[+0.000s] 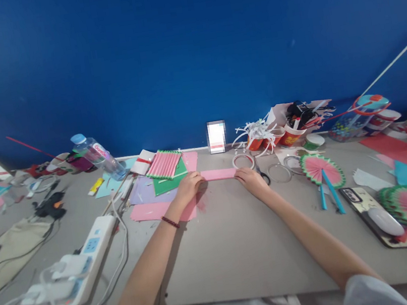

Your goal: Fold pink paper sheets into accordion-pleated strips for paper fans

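Plain pink, long and narrow, the strip (218, 174) I watch runs straight sideways, my left hand (190, 185) gripping one end, my right hand (249, 180) the other.

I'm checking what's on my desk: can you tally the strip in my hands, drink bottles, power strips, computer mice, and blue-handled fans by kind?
Pink strip: 1
Drink bottle: 1
Power strip: 1
Computer mouse: 1
Blue-handled fan: 1
Total: 5
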